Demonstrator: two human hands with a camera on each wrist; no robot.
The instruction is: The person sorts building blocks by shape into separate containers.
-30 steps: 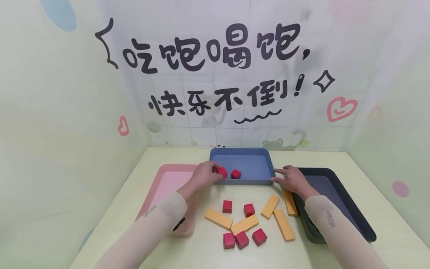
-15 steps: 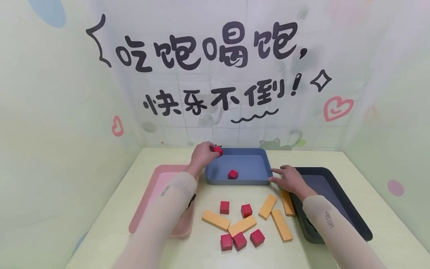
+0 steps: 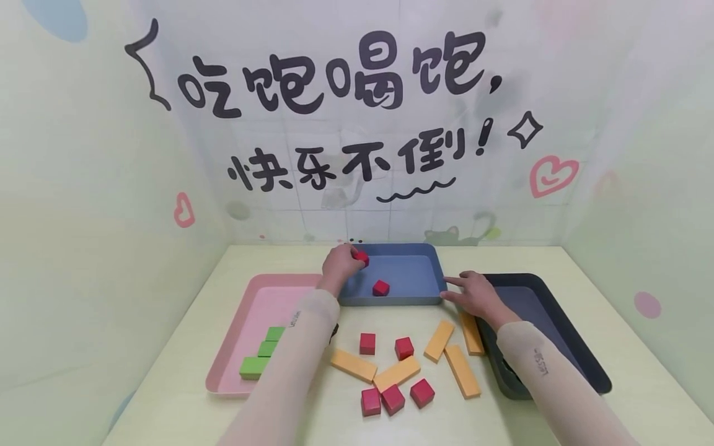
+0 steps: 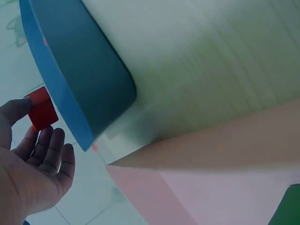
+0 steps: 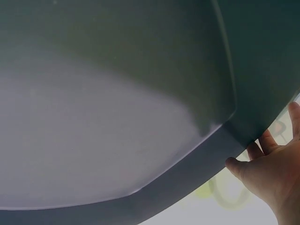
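My left hand pinches a red cube over the left part of the blue tray. In the left wrist view, the thumb and fingertips grip that cube beside the tray's wall. A second red cube lies inside the tray near its front edge. My right hand has its fingers stretched out to the tray's right side, index finger and thumb at the wall. The right wrist view shows the same hand past the rim of the dark tray.
Several red cubes and yellow-orange blocks lie on the table in front of the blue tray. A pink tray with green blocks stands left, partly behind my left forearm. The dark tray is under my right forearm.
My left hand lifted the red cube from the tray's front left and carried it toward the back left, then lowered it slightly. Green blocks came into view. The right hand stayed at the tray.
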